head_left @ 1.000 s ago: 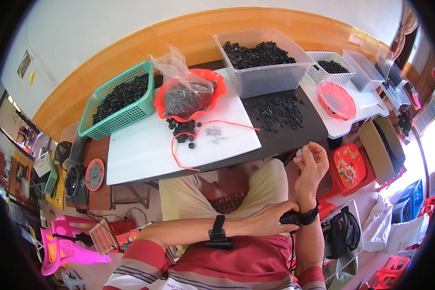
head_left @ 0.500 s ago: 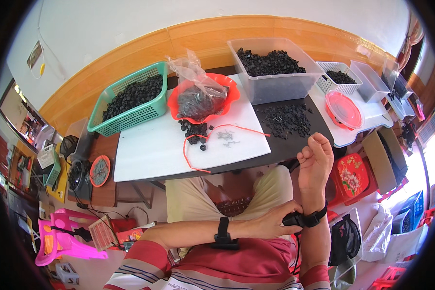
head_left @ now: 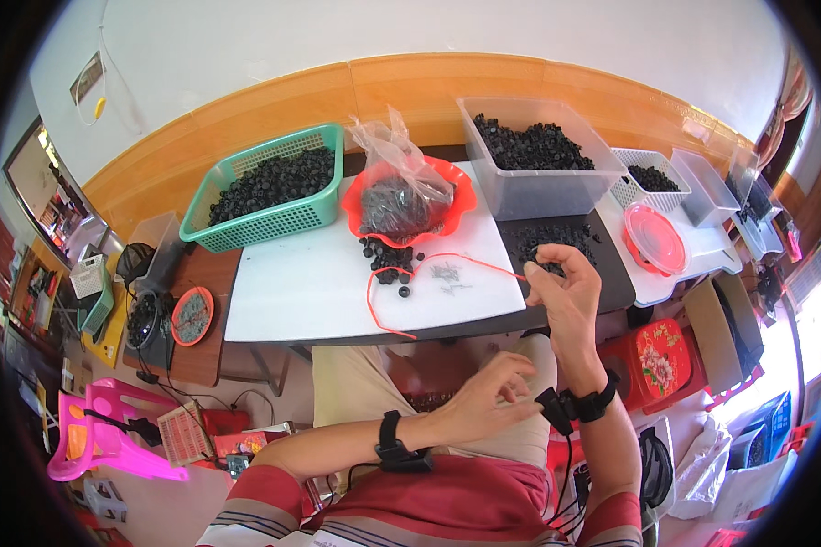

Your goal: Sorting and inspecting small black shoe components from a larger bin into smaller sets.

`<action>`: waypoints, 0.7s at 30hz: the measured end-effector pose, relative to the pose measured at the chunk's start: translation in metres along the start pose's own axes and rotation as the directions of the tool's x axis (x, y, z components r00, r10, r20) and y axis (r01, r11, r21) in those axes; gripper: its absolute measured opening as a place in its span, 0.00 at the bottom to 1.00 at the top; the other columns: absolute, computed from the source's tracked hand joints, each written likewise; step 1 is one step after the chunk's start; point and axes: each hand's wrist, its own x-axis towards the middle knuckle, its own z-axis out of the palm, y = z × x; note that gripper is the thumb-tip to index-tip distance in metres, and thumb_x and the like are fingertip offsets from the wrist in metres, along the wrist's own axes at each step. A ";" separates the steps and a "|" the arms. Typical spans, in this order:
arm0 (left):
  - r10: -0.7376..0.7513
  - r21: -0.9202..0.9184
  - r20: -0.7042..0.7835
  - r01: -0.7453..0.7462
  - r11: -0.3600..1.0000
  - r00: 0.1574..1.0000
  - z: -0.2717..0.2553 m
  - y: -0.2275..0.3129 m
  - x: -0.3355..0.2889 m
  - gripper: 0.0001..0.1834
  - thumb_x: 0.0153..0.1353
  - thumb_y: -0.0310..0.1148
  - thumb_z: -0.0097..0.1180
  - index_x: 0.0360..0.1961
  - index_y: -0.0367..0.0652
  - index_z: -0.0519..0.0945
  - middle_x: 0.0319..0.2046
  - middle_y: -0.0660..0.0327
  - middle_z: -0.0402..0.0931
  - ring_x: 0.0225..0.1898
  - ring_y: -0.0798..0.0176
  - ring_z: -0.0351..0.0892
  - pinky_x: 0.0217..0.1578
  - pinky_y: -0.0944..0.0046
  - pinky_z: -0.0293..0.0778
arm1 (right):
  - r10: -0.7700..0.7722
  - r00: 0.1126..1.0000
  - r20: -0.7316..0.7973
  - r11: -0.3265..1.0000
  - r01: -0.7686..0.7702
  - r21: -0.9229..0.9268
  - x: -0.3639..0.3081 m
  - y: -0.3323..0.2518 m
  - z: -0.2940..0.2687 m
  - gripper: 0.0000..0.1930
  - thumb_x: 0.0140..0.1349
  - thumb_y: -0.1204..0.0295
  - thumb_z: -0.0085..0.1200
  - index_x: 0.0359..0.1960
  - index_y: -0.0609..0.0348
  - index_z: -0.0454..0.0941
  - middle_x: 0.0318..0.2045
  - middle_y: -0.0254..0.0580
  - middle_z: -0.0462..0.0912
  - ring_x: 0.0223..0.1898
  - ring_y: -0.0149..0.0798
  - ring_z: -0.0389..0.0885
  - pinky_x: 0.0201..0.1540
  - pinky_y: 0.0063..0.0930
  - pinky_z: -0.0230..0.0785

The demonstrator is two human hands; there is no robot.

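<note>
My left hand (head_left: 490, 399) hangs over my lap with its fingers loosely bent and apart, holding nothing. It is just left of a black device (head_left: 556, 410) strapped to my right wrist. My right hand (head_left: 570, 296) is over the table's front edge, its thumb and forefinger curved with a gap between them. Its thumb tip is by the end of a red cord (head_left: 483, 263); whether it touches the cord I cannot tell. Beyond it lie loose small black parts (head_left: 529, 239). Small thin pins (head_left: 449, 276) and black round caps (head_left: 388, 260) lie on the white board (head_left: 292, 287).
A green basket (head_left: 269, 221) and a clear bin (head_left: 543, 192) hold black parts. Between them, a red bowl (head_left: 461, 196) holds a plastic bag (head_left: 397, 202). To the right are a red-lidded tub (head_left: 655, 239) and a white basket (head_left: 622, 190); a red stool (head_left: 657, 360) stands below.
My left hand has let go of the wrist device and moved left. My right hand has swung forward and left to the cord's end, and the view has shifted slightly.
</note>
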 end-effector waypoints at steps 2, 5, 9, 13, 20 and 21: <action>0.018 0.030 -0.050 -0.016 0.999 0.999 -0.019 -0.001 -0.002 0.24 0.63 0.22 0.66 0.57 0.40 0.71 0.55 0.58 0.66 0.42 0.70 0.78 0.40 0.69 0.78 | -0.014 0.994 0.110 0.973 0.039 -0.226 0.016 -0.005 0.011 0.15 0.61 0.80 0.64 0.48 0.69 0.77 0.41 0.37 0.79 0.25 0.23 0.77 0.26 0.19 0.69; -0.040 0.045 -0.224 0.052 0.998 0.974 -0.049 0.005 -0.004 0.17 0.65 0.19 0.61 0.54 0.40 0.73 0.53 0.60 0.68 0.42 0.74 0.77 0.40 0.70 0.76 | -0.057 0.969 0.239 0.875 0.163 -0.456 0.045 -0.011 0.041 0.22 0.58 0.74 0.68 0.52 0.69 0.77 0.48 0.44 0.80 0.25 0.27 0.79 0.29 0.22 0.71; -0.055 -0.011 -0.335 0.055 0.998 0.941 -0.079 0.004 -0.013 0.16 0.66 0.19 0.60 0.53 0.42 0.74 0.52 0.61 0.69 0.42 0.74 0.76 0.43 0.70 0.75 | -0.126 0.895 0.428 0.607 0.411 -0.680 0.094 0.003 0.084 0.37 0.52 0.59 0.72 0.61 0.66 0.73 0.58 0.52 0.78 0.45 0.43 0.84 0.49 0.37 0.75; -0.070 -0.006 -0.426 0.074 0.997 0.902 -0.104 0.001 -0.029 0.15 0.65 0.19 0.60 0.51 0.41 0.75 0.52 0.59 0.69 0.43 0.72 0.76 0.43 0.70 0.76 | -0.019 0.843 0.538 0.372 0.505 -0.779 0.144 0.020 0.137 0.50 0.49 0.50 0.72 0.69 0.66 0.63 0.64 0.60 0.72 0.66 0.53 0.72 0.63 0.44 0.68; -0.113 -0.062 -0.537 0.095 0.994 0.836 -0.136 0.001 -0.058 0.13 0.66 0.19 0.60 0.50 0.38 0.75 0.52 0.58 0.69 0.44 0.71 0.76 0.45 0.69 0.77 | 0.167 0.693 0.701 0.614 0.484 -0.624 0.218 0.062 0.196 0.44 0.48 0.57 0.73 0.66 0.61 0.68 0.51 0.60 0.83 0.51 0.50 0.84 0.54 0.41 0.75; -0.117 -0.059 -0.542 0.101 0.993 0.832 -0.139 0.002 -0.061 0.13 0.66 0.19 0.60 0.50 0.38 0.75 0.52 0.58 0.69 0.45 0.71 0.76 0.45 0.69 0.77 | 0.039 0.584 0.811 0.721 0.545 -0.427 0.225 0.071 0.201 0.37 0.48 0.59 0.73 0.61 0.58 0.76 0.45 0.58 0.86 0.46 0.48 0.86 0.49 0.39 0.77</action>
